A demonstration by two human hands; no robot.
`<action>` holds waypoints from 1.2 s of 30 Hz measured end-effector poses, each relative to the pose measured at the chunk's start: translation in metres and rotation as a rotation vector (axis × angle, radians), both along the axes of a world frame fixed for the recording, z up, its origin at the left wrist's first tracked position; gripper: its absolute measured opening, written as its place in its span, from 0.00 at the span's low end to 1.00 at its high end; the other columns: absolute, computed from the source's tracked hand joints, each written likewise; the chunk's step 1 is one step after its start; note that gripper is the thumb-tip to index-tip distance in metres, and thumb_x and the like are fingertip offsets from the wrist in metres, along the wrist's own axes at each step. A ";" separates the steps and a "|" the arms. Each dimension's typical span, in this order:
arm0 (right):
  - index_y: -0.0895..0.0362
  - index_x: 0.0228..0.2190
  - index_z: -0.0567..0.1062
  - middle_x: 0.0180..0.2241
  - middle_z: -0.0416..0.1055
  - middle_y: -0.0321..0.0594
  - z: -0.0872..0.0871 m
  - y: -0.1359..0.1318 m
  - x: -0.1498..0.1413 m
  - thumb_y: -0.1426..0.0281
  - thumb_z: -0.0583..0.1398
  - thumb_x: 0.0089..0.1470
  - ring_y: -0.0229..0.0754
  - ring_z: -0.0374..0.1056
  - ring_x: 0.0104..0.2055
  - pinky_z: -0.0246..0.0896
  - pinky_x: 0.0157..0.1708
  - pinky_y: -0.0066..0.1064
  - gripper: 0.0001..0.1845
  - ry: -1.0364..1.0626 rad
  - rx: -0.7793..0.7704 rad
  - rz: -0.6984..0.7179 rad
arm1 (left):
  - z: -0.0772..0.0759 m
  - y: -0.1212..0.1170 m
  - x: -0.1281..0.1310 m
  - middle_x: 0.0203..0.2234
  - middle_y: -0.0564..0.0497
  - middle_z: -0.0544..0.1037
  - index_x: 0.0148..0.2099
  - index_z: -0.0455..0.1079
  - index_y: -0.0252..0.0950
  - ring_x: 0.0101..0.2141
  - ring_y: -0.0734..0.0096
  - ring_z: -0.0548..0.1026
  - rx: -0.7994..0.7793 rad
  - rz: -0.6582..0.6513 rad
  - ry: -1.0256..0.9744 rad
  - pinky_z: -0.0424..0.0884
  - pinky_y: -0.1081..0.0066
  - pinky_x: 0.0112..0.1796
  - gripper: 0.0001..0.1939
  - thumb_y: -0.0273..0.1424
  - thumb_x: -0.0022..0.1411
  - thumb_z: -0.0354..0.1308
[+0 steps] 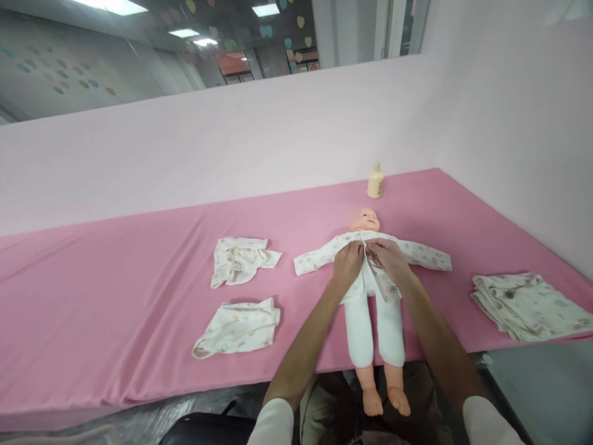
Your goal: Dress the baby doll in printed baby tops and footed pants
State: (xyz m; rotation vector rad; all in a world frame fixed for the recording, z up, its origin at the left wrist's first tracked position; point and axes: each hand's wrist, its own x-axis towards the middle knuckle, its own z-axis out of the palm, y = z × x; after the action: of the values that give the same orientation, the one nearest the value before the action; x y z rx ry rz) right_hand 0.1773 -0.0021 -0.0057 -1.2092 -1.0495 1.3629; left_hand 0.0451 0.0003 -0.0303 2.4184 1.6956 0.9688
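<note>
A baby doll lies on its back on the pink-covered table, its feet hanging past the front edge. It wears a white patterned baby shirt with both sleeves spread out sideways. At the upper chest, my left hand pinches one front edge of the shirt. Close beside it, my right hand pinches the opposite front edge. Below the hands the shirt's front hangs apart over the doll's white cloth body. Any fastener between my fingertips is too small to make out.
Left of the doll lie a crumpled patterned garment and a flatter patterned cloth piece. A folded patterned cloth stack rests at the right edge. A cream pump bottle stands by the back wall. A black chair is below the front edge.
</note>
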 end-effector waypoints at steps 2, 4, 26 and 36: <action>0.59 0.28 0.74 0.17 0.63 0.31 0.000 0.000 -0.002 0.68 0.59 0.40 0.29 0.47 0.15 0.37 0.15 0.27 0.10 -0.016 0.000 -0.015 | 0.002 -0.001 0.000 0.36 0.48 0.78 0.42 0.68 0.36 0.36 0.67 0.76 -0.015 -0.010 -0.007 0.65 0.71 0.33 0.08 0.27 0.69 0.48; 0.59 0.28 0.74 0.15 0.62 0.30 0.001 0.000 -0.003 0.68 0.59 0.40 0.29 0.46 0.14 0.35 0.15 0.26 0.10 -0.025 0.004 -0.027 | 0.002 -0.001 -0.001 0.36 0.48 0.78 0.42 0.68 0.35 0.36 0.67 0.76 -0.029 -0.023 -0.006 0.65 0.71 0.34 0.08 0.26 0.69 0.47; 0.58 0.32 0.73 0.16 0.62 0.29 -0.002 0.001 -0.006 0.65 0.61 0.41 0.32 0.53 0.17 0.45 0.17 0.26 0.14 -0.151 0.040 -0.036 | 0.017 -0.003 -0.005 0.26 0.53 0.72 0.27 0.64 0.37 0.30 0.71 0.68 -0.273 -0.161 -0.376 0.63 0.71 0.35 0.12 0.24 0.61 0.44; 0.55 0.31 0.72 0.23 0.69 0.33 -0.003 -0.002 -0.008 0.66 0.57 0.46 0.39 0.64 0.26 0.57 0.28 0.30 0.09 -0.555 0.241 -0.028 | 0.020 0.001 -0.009 0.21 0.55 0.64 0.24 0.57 0.37 0.26 0.73 0.63 -0.478 -0.143 -0.654 0.59 0.72 0.31 0.14 0.33 0.62 0.46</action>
State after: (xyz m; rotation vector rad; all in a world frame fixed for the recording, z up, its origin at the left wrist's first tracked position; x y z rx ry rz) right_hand 0.1693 -0.0045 -0.0087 -1.4456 -1.5250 0.8569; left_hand 0.0361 0.0017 -0.0099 1.6460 1.3033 1.0291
